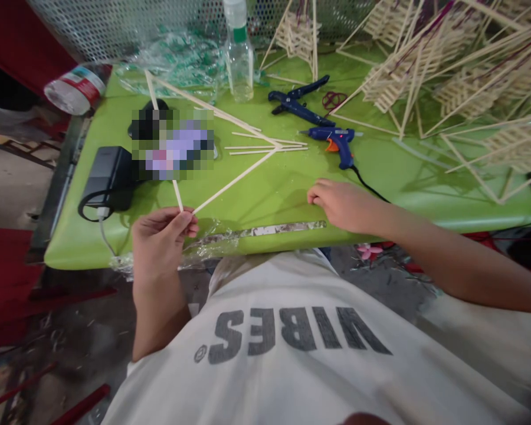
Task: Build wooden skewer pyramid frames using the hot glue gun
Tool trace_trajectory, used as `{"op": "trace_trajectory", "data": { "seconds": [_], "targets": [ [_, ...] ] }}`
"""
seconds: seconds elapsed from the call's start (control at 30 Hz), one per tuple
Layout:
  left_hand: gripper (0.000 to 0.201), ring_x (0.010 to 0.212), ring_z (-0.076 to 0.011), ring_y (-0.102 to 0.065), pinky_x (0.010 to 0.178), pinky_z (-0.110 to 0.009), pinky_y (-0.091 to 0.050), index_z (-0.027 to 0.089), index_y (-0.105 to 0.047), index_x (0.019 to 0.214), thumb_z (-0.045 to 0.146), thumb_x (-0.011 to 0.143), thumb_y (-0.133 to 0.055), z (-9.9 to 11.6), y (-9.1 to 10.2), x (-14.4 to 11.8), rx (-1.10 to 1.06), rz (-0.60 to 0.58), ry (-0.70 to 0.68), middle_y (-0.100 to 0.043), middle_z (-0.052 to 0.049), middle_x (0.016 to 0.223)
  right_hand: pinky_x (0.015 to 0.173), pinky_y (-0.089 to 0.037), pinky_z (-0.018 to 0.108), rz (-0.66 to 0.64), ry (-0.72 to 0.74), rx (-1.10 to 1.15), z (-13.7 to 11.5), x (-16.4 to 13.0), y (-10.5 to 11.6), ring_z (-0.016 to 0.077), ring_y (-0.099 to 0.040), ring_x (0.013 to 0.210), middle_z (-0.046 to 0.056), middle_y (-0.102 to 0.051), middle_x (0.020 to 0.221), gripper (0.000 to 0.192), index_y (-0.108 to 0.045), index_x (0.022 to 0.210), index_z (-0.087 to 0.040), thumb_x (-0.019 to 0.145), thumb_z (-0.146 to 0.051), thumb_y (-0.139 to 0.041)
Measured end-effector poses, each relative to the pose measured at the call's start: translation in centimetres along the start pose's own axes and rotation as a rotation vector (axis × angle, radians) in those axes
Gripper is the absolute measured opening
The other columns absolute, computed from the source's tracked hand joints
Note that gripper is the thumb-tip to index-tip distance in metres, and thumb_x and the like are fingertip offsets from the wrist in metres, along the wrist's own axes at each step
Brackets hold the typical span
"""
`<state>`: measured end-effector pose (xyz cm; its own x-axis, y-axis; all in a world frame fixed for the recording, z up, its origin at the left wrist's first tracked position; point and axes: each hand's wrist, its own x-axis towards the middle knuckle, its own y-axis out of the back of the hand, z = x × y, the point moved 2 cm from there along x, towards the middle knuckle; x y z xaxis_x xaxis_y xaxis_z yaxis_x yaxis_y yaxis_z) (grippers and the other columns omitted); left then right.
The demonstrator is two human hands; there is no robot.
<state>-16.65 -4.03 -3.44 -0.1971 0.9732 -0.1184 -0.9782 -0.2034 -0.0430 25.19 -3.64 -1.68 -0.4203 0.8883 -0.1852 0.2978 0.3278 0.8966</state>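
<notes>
The left hand (161,236) is raised on a bent forearm with thumb and fingertips pinched together, palm turned toward the body, while the right hand (343,203) lies palm down, fingers loosely curled, at the end of an outstretched bare arm.

Soft, even daylight fills the scene, and the green table (292,189) shows only faint shadows and mild sheen. A pixelated block (172,144) masks one patch. Edges bend and blur slightly, especially the lower corners.
</notes>
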Motion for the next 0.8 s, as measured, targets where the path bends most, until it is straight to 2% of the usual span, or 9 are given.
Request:
{"op": "trace_trajectory", "data": {
  "seconds": [0.13,0.23,0.33,0.47,0.67,0.8],
  "targets": [
    [0.017,0.058,-0.0110,-0.075,0.055,-0.018,-0.065,0.022,-0.090,0.084,0.026,0.072,-0.101,-0.1,0.2,-0.1,-0.020,0.002,-0.002,-0.083,-0.003,0.075,0.091,-0.053,0.044,0.025,-0.047,0.075,0.2,-0.1,0.6,0.0321,-0.075,0.104,0.014,-0.081,0.115,0.024,-0.075,0.111,-0.023,0.115,-0.020,-0.051],
    [0.018,0.058,-0.0106,-0.074,0.055,-0.018,-0.065,0.023,-0.092,0.084,0.026,0.071,-0.103,0.0,0.1,-0.1,-0.037,0.000,0.016,-0.083,-0.003,0.074,0.091,-0.053,0.044,0.036,-0.040,0.034,0.0,-0.2,0.1,0.0317,-0.074,0.103,0.014,-0.080,0.114,0.019,-0.073,0.108,-0.023,0.115,-0.025,-0.056],
    [0.019,0.059,-0.0109,-0.074,0.055,-0.018,-0.066,0.023,-0.091,0.083,0.024,0.070,-0.106,-0.1,0.2,-0.1,-0.059,0.003,0.016,-0.083,-0.003,0.075,0.088,-0.051,0.043,0.037,-0.012,-0.020,-0.5,-0.3,-0.6,0.0289,-0.072,0.097,0.014,-0.077,0.110,0.019,-0.071,0.101,-0.022,0.114,-0.021,-0.058],
    [0.020,0.059,-0.0115,-0.075,0.055,-0.018,-0.065,0.023,-0.090,0.083,0.024,0.071,-0.106,-0.4,0.3,0.1,-0.081,0.000,-0.012,-0.084,-0.003,0.076,0.088,-0.050,0.043,0.050,0.002,-0.076,-1.0,-0.3,-1.2,0.0290,-0.069,0.095,0.015,-0.076,0.111,0.018,-0.071,0.101,-0.021,0.112,-0.015,-0.057],
    [0.023,0.056,-0.0113,-0.075,0.052,-0.017,-0.063,0.019,-0.090,0.084,0.024,0.069,-0.108,-0.7,0.3,0.3,-0.113,0.004,-0.026,-0.083,-0.003,0.074,0.083,-0.046,0.042,-0.005,0.001,-0.109,-0.9,-0.4,-1.2,0.0270,-0.066,0.090,0.016,-0.075,0.113,0.019,-0.067,0.095,-0.020,0.098,-0.003,-0.058],
    [0.023,0.056,-0.0109,-0.074,0.051,-0.017,-0.062,0.018,-0.089,0.083,0.022,0.067,-0.105,-0.8,0.2,0.4,-0.121,0.024,-0.035,-0.083,-0.003,0.073,0.093,-0.052,0.042,0.085,-0.042,0.062,0.1,-0.7,-0.7,0.0302,-0.074,0.105,0.015,-0.081,0.117,0.025,-0.075,0.113,-0.020,0.113,-0.016,-0.050]
  ]
}}
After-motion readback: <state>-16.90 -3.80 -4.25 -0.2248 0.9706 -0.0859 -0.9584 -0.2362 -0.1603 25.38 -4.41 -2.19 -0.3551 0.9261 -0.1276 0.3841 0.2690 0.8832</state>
